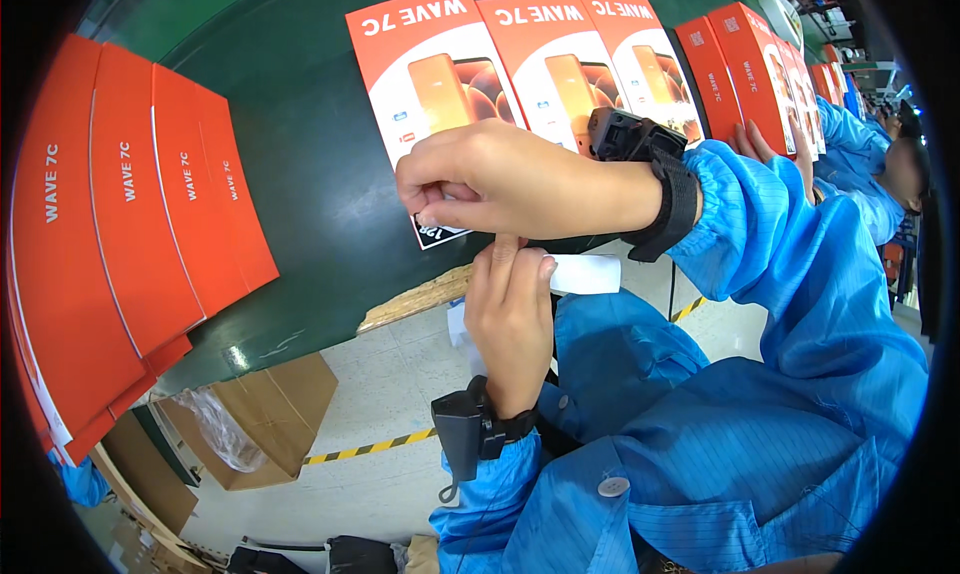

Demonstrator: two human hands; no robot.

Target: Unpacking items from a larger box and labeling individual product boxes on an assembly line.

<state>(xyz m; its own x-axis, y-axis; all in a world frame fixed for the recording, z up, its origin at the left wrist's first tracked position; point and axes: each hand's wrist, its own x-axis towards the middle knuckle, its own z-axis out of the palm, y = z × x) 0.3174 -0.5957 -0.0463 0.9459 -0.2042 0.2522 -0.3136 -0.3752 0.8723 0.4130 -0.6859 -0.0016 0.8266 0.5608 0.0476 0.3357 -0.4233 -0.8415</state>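
Labels are the item in hand: a small white label (587, 273) sits just beside the fingertips of the left hand (510, 314), over the near edge of the green table (300, 174). The left hand points its fingers up toward the right hand (500, 184), and its fingers are closed together against the label; whether they actually grip it cannot be told. The right hand reaches across from the right, its thumb and forefinger pinched on a small white piece (432, 217) at the lower corner of the nearest orange-and-white box (430, 74). That box lies flat in a row with two others of its kind (560, 64). A stack of plain orange sleeves (140, 214) fans out on the left of the table. Another person's hand (760, 144) rests on more boxes at far right.

Judged step: peeling or placing a sticker at the box corner. The next move probably calls for square alignment with the corner, then firm fingertip pressure without creasing.
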